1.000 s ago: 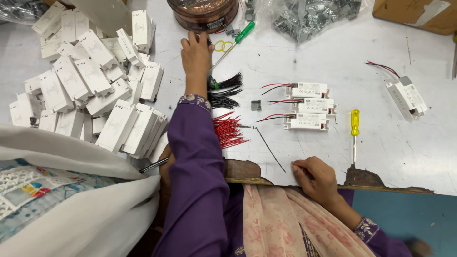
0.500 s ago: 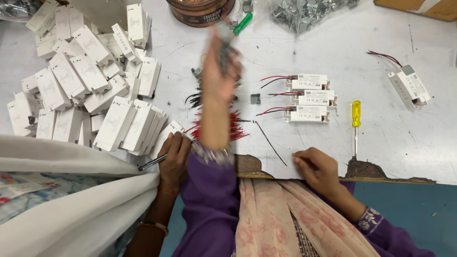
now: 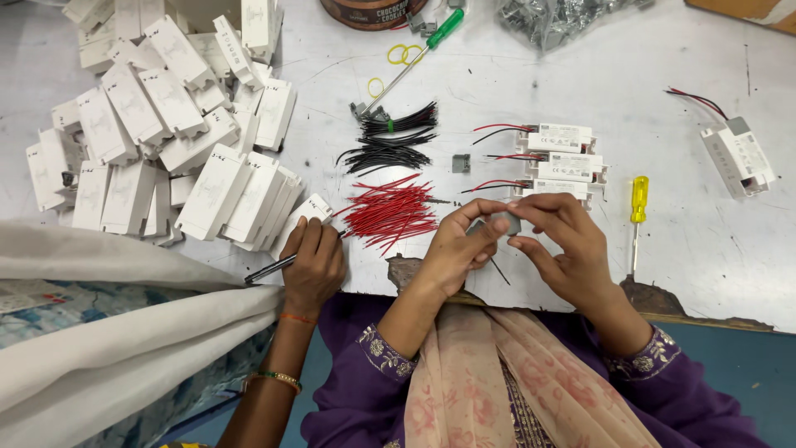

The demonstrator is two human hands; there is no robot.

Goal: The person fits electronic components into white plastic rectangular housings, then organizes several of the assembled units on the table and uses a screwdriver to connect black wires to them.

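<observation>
Low in the middle of the frame, the left hand (image 3: 458,245) and the right hand (image 3: 557,241) meet fingertip to fingertip, both pinched around a small grey part (image 3: 507,224) held just above the near edge of the white table (image 3: 580,75). To their left lies a bundle of red wires (image 3: 390,214), with black wires (image 3: 390,141) above it and three white driver modules (image 3: 564,162) stacked just above the hands. A co-worker's hand (image 3: 313,264) holding a pen (image 3: 269,268) rests at lower left beside the white boxes (image 3: 166,141), and a yellow-handled screwdriver (image 3: 638,207) lies to the right.
</observation>
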